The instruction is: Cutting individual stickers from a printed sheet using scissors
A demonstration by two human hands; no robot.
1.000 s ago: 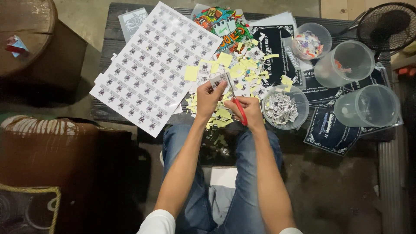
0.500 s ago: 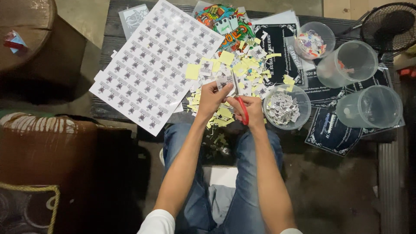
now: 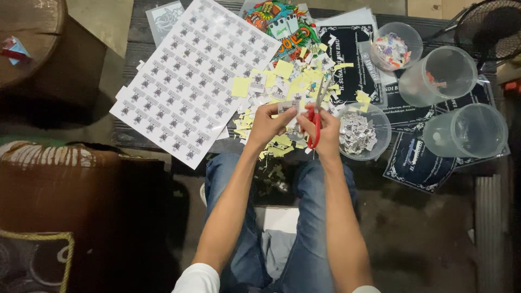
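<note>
Red-handled scissors (image 3: 315, 122) sit in the right hand (image 3: 324, 130), fingers closed through the handles, blades pointing up and away over the table; left hand (image 3: 267, 123) pinches a small printed paper piece (image 3: 287, 106) between thumb and fingertips, just beside the blades; whether blade touches paper cannot be told. Yellow and white paper scraps (image 3: 282, 81) lie heaped on the dark table (image 3: 135, 54) above both hands; large printed sticker sheet (image 3: 192, 76) lies to the left of the heap; clear bowl of cut pieces (image 3: 361, 133) sits just right of the right hand; two clear plastic cups (image 3: 464, 130) stand further right, well apart from the hands.
</note>
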